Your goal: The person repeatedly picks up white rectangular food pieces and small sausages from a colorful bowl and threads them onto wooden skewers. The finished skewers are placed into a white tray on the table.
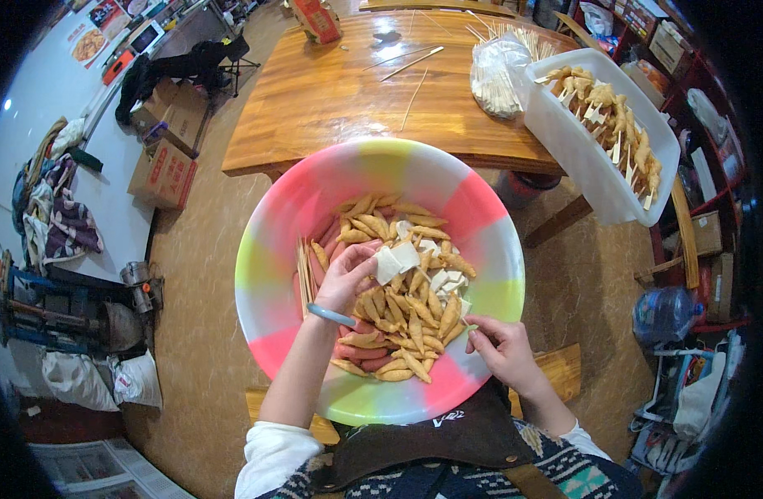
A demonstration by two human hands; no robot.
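A large multicoloured plastic basin (381,153) sits before me, holding golden-brown spindle-shaped food pieces (369,221), pink sausages (359,352) and loose white slices (447,280). Over its middle, my left hand (347,274) pinches a couple of flat white squares (397,261); a pale bracelet circles that wrist. At the basin's right side, my right hand (503,349) grips the flat greenish end of a bamboo skewer (465,323) between thumb and fingers. The skewer slants up and left toward the white squares; whether its tip pierces them is unclear. A bundle of skewers (305,274) leans inside the left wall.
Beyond the basin stands a wooden table (331,106) with loose skewers (412,63) and a plastic bag of skewers (500,78). A white tub (568,150) of skewered food overhangs its right corner. Cardboard boxes (163,171) stand left; a water jug (662,315) is at right.
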